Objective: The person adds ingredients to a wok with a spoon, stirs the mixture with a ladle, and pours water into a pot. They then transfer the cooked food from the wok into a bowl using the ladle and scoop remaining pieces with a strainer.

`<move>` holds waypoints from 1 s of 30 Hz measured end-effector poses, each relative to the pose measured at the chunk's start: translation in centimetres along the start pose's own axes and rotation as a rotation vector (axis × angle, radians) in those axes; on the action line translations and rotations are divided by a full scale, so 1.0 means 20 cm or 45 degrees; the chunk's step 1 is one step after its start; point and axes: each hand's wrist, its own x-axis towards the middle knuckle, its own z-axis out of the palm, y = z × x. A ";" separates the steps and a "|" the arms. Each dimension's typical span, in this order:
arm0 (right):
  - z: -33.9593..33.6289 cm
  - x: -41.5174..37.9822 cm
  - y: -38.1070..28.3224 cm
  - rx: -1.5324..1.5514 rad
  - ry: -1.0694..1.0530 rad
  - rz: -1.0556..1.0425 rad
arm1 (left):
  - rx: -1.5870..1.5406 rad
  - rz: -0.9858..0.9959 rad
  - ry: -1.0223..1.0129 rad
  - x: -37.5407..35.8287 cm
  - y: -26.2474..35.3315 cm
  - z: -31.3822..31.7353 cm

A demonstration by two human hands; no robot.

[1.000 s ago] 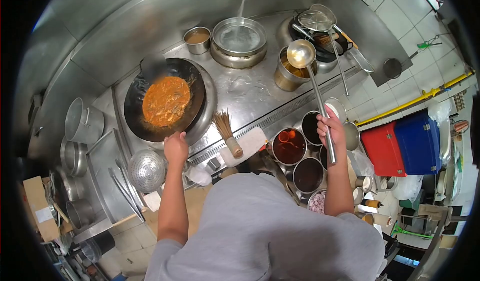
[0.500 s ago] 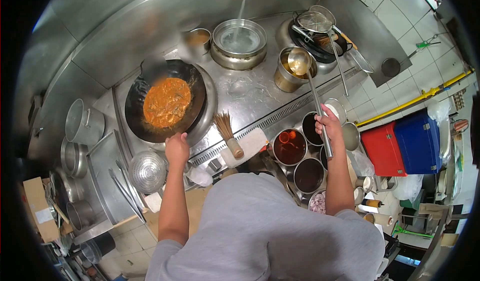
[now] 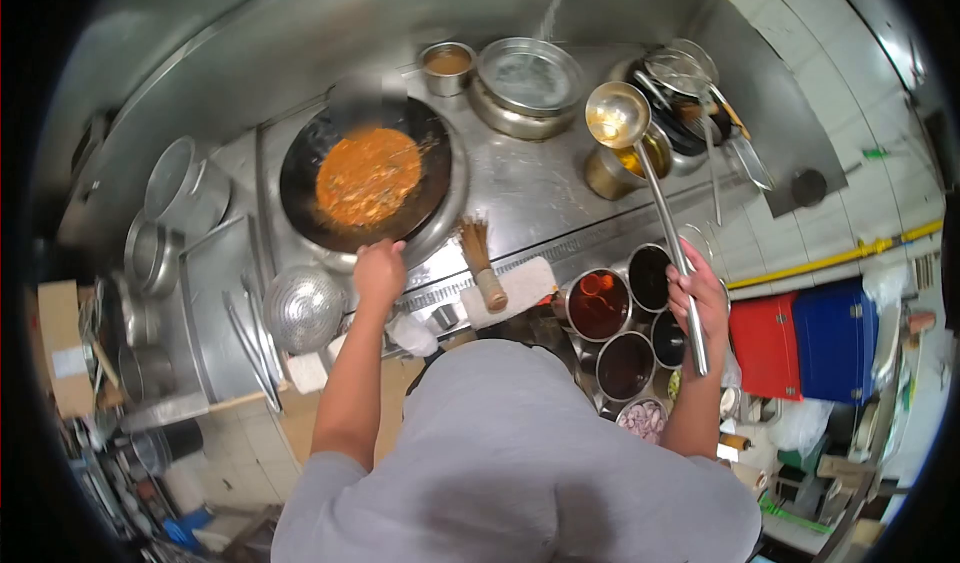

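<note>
My left hand (image 3: 380, 271) is closed on the near edge of a black wok (image 3: 300, 188), which sits on a round burner ring. Orange saucy food (image 3: 368, 175) lies in the wok. In my right hand (image 3: 698, 298) is the handle of a long steel ladle (image 3: 668, 218). Its bowl is over the far side of a steel pot (image 3: 608, 175) that contains yellow-brown liquid. A little of the same colour shows in the ladle's bowl. A bamboo brush (image 3: 482, 263) lies on a white folded cloth (image 3: 520, 285) between my hands.
Water runs into a wide steel pan (image 3: 530, 75), beside a small pot of brown liquid (image 3: 447, 68). Strainers (image 3: 682, 68) rest at the back right. Several sauce containers (image 3: 598, 305) stand near my right forearm. A perforated ladle (image 3: 304, 309) and tongs (image 3: 250, 338) lie left.
My right hand has raised the ladle, and its bowl has moved from inside the pot's mouth to above its far rim. My left hand keeps its hold on the wok. The camera view has shifted.
</note>
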 end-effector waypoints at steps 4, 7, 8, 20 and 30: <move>0.26 -0.10 -0.06 -0.072 -0.185 0.136 | -0.005 -0.019 0.003 -0.01 0.01 -0.02; 0.48 -0.10 -0.05 -0.144 -0.343 0.251 | -0.059 -0.015 0.050 -0.01 -0.02 0.01; 0.56 -0.08 -0.04 -0.116 -0.417 0.300 | -0.075 -0.011 0.071 -0.01 -0.02 0.02; 1.45 0.62 0.58 0.109 -0.944 0.352 | -0.115 -0.049 0.173 -0.05 -0.02 0.03; 1.46 0.54 0.40 -0.855 -0.514 -0.112 | -0.119 -0.060 0.198 -0.05 -0.03 0.04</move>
